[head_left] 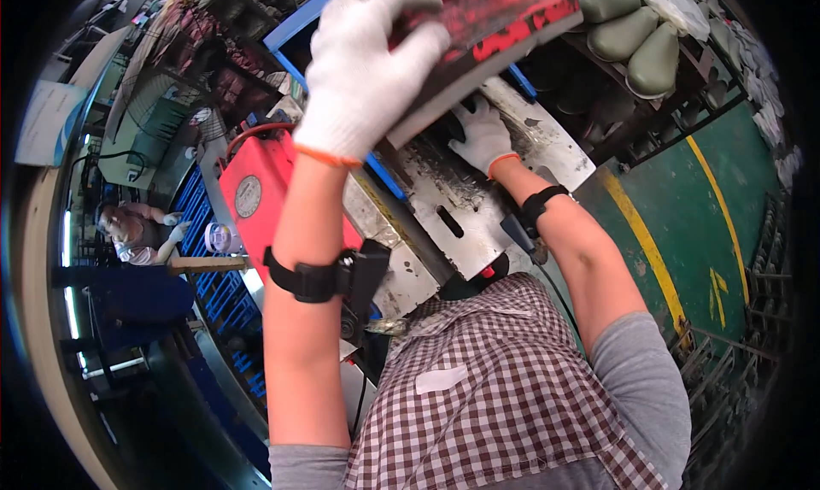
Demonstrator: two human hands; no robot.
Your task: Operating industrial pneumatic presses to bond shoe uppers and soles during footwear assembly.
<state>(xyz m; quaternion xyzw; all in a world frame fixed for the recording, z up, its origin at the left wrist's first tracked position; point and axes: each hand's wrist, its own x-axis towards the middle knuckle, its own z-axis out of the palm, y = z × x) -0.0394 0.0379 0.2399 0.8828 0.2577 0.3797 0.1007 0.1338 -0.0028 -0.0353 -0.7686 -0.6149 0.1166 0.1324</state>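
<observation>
My left hand [363, 71], in a white knitted glove with an orange cuff, is closed on the edge of a thick red-and-black lid [512, 30]. The lid is tilted up over a worn metal work table [555, 152]. Under and beside its lower edge, my right hand [485, 138] reaches onto the table in a matching glove. Its fingers curl at a black thing whose shape I cannot make out, partly hidden by the lid. Both wrists carry black straps with small devices.
A red machine housing [248, 195] with a round plate stands left of my left forearm. Olive-green shoe lasts [653, 58] fill a rack at the far right. Yellow lines [645, 242] mark the green floor. Another person [141, 234] works at the far left near blue racks [196, 212].
</observation>
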